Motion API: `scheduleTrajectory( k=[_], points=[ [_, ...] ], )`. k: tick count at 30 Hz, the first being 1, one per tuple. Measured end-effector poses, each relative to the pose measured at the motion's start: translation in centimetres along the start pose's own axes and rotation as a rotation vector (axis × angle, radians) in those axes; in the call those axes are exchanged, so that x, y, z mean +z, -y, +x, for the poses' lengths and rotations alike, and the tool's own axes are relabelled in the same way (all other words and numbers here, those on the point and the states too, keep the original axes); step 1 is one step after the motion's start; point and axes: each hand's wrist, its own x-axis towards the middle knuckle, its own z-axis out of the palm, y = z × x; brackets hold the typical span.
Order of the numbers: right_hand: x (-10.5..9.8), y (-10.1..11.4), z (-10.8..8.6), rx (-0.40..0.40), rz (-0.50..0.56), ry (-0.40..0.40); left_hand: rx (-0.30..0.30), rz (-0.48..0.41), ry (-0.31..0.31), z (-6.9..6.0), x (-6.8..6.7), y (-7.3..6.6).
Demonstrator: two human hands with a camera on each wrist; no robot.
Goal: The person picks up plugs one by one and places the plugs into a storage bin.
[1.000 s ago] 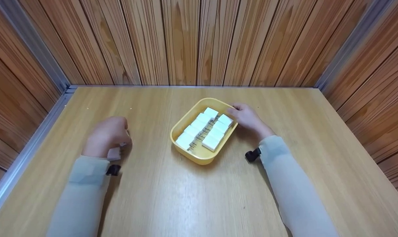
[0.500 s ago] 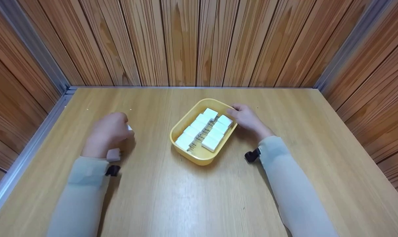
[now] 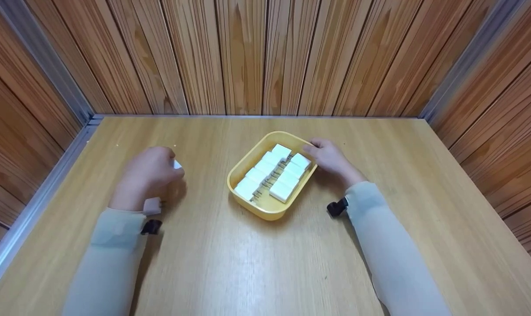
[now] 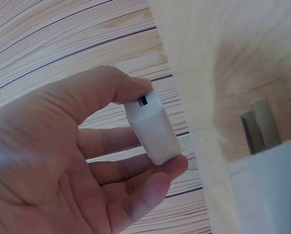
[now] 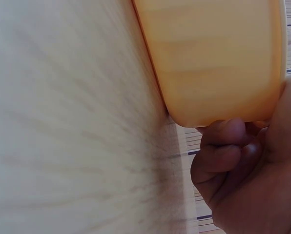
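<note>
My left hand [image 3: 147, 173] is raised at the left and pinches a white USB charger [image 4: 155, 129] between thumb and fingers. Its port end faces the left wrist camera, and in the head view the hand covers most of it. On the table beside that wrist lies another white charger [image 3: 152, 206], whose two flat metal prongs [image 4: 261, 126] show in the left wrist view. My right hand [image 3: 331, 159] grips the far right corner of a yellow plastic basket [image 3: 270, 215]. Two rows of white chargers [image 3: 265, 163] lie inside, prongs turned inward.
The wooden table [image 3: 248, 272] is bounded by a plank wall [image 3: 243, 57] at the back and more planks at both sides. A metal rail runs along the left edge. A few tiny pale specks dot the table's far left.
My left hand has lifted and moved slightly away and to the right with the charger, uncovering more of the charger by the wrist. My right hand and the basket stay almost still.
</note>
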Motion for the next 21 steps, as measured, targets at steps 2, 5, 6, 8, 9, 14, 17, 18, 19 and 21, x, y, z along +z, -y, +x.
scheduleTrajectory(
  k=[2, 5, 6, 8, 9, 14, 17, 18, 19, 21],
  points=[
    [0.1, 0.0, 0.0, -0.006, 0.000, -0.003, -0.003, -0.009, -0.008, 0.0, 0.0, -0.2],
    [0.1, -0.1, 0.0, -0.013, 0.008, -0.004, 0.000, -0.017, -0.023, -0.1, -0.1, -0.8],
    [0.1, -0.1, 0.0, -0.015, 0.011, -0.005, 0.003, -0.018, -0.028, -0.1, -0.1, -0.9],
    [0.2, -0.1, -0.1, -0.014, 0.016, -0.009, 0.008, -0.020, -0.034, -0.2, -0.1, -1.3],
    [0.2, -0.1, 0.0, -0.014, 0.016, -0.010, 0.014, -0.014, -0.039, -0.3, -0.1, -1.4],
    [0.1, -0.1, -0.1, -0.007, 0.014, -0.016, 0.034, -0.009, -0.058, -0.3, 0.0, -2.3],
    [0.1, 0.0, -0.1, 0.008, 0.015, -0.008, 0.070, 0.002, -0.096, -0.3, 0.0, -2.7],
    [0.1, 0.0, -0.1, 0.013, 0.014, -0.005, 0.083, 0.005, -0.110, -0.2, 0.1, -2.9],
    [0.1, 0.0, 0.0, 0.017, 0.013, -0.004, 0.097, 0.011, -0.125, -0.2, 0.1, -3.0],
    [0.1, 0.0, 0.0, 0.021, 0.005, -0.004, 0.117, 0.026, -0.148, -0.3, 0.2, -3.4]
  ],
)
